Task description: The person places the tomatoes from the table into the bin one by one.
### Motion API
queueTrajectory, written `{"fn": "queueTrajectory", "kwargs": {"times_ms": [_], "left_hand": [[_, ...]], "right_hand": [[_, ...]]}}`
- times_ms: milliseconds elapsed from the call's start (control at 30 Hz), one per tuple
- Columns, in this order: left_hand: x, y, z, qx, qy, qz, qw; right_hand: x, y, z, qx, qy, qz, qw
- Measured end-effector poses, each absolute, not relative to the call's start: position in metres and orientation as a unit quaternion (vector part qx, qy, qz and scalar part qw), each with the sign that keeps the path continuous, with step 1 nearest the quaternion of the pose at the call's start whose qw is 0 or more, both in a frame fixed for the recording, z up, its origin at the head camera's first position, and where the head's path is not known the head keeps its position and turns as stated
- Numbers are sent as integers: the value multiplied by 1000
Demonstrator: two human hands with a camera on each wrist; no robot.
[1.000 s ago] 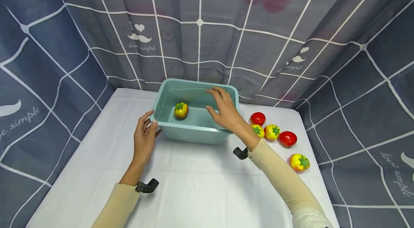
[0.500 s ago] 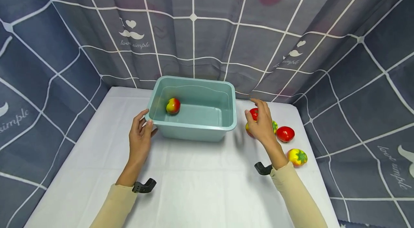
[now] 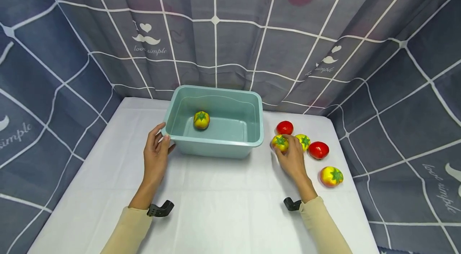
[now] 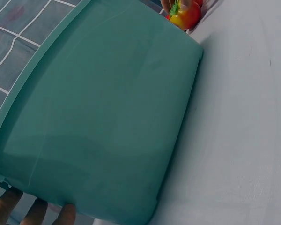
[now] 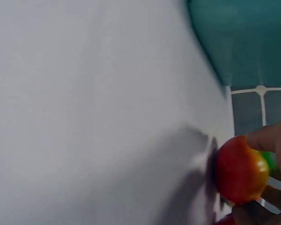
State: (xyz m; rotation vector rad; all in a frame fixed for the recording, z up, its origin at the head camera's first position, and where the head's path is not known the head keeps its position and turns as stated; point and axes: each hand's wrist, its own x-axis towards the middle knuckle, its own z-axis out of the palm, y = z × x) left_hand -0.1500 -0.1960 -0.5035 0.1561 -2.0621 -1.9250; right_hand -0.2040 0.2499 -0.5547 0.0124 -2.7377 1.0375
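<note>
Fruit (image 3: pixel 279 143), round and glossy, yellow shading to red with a green leafy cap, is now between the thumb and fingers of the right hand (image 3: pixel 292 160), which half a second ago hovered spread above it — so contact seems made, though whether it is off the white cloth-covered table (image 3: pixel 223 214) I cannot tell. The grip has narrowed to the fruit's width, its cap uncovered. Just behind is a smooth red fruit (image 3: pixel 285 127); just beside the fingers, a second yellow capped fruit (image 3: pixel 303 141). Left of it, apart, stands a pale teal rectangular plastic bin (image 3: pixel 212 149), its near-left corner held in the left hand (image 3: pixel 157 154). Inside, a lone yellow capped fruit (image 3: pixel 201 120) has rolled cap-up — apparently settling.
</note>
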Motion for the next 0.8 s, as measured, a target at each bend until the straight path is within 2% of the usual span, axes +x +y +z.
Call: {"fn": "queueTrajectory", "kwargs": {"times_ms": [467,800], "left_hand": [[-148,-194,-505,50,-718,-676,155],[-148,-196,-503,52,-720,-675,155]], "right_hand": [[-201,250,-564,-15,-926,366,90],[-201,242,-544,-9,-915,379,140]]}}
